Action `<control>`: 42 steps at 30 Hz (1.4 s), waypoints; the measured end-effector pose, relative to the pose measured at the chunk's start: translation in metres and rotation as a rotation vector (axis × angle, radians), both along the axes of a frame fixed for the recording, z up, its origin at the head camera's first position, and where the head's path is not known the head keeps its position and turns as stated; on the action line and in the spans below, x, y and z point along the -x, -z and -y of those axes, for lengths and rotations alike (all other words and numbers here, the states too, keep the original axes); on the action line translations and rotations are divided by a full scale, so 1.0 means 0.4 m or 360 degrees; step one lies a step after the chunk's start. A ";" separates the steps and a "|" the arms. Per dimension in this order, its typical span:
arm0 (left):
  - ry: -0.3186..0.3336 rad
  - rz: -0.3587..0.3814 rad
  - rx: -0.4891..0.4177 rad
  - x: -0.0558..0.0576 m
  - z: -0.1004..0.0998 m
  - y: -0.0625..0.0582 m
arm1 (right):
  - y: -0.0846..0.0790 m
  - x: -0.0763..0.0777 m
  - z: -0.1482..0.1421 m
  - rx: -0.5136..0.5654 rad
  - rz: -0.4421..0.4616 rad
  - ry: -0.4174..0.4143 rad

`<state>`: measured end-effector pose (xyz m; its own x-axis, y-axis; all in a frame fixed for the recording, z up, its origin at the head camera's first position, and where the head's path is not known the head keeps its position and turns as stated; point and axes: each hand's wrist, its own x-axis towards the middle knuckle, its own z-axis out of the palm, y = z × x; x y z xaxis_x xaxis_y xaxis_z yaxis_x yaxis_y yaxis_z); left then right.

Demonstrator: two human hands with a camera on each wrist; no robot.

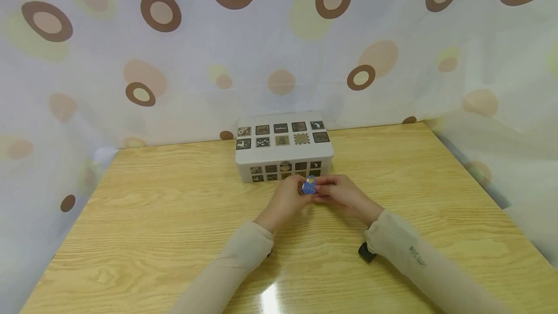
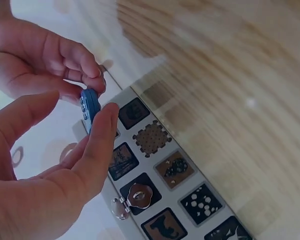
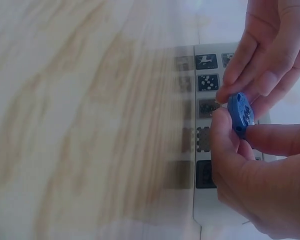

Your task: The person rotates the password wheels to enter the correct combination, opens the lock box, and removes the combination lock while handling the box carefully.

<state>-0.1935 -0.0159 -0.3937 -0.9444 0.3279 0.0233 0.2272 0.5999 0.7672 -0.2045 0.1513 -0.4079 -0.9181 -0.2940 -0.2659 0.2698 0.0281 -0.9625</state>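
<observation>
A small blue padlock [image 1: 309, 186] is held up in front of a white box, its loop at the top in the head view. My right hand [image 3: 270, 185] pinches the padlock [image 3: 240, 112] between thumb and fingers. Opposite it, my left hand [image 2: 50, 175] has its fingers fairly straight, with the fingertips at the padlock [image 2: 90, 106] and the thumb apart from it. In the right wrist view a tiny shiny bit shows by the left fingertips; I cannot tell what it is. The white box [image 1: 283, 154] has its lid down and a metal clasp [image 2: 139, 196] on its front.
The wooden table [image 1: 174, 207] carries the box near its back edge. Behind and at both sides hangs a white curtain [image 1: 187, 62] with brown and yellow circles. A black piece [image 1: 367, 252] shows beneath the right sleeve [image 1: 418, 256].
</observation>
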 end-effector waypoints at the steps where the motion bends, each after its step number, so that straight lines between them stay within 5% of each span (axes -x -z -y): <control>1: 0.0016 0.0057 -0.0047 0.002 0.001 0.001 | 0.000 -0.001 -0.003 -0.0008 -0.0002 -0.0001; 9: 0.0058 0.0281 -0.0330 0.008 -0.009 0.017 | 0.004 -0.007 -0.029 -0.0079 -0.0049 -0.0011; 27: 0.0053 0.0488 -0.0556 0.018 -0.065 0.010 | -0.017 -0.004 -0.098 -0.0248 -0.0080 0.0017; 37: 0.0066 0.0546 -0.0416 0.027 -0.091 0.026 | -0.013 0.002 -0.133 -0.0309 -0.0088 0.0018; 42: 0.0089 0.0617 -0.0472 0.031 -0.098 0.029 | -0.015 0.004 -0.146 -0.0347 -0.0055 0.0031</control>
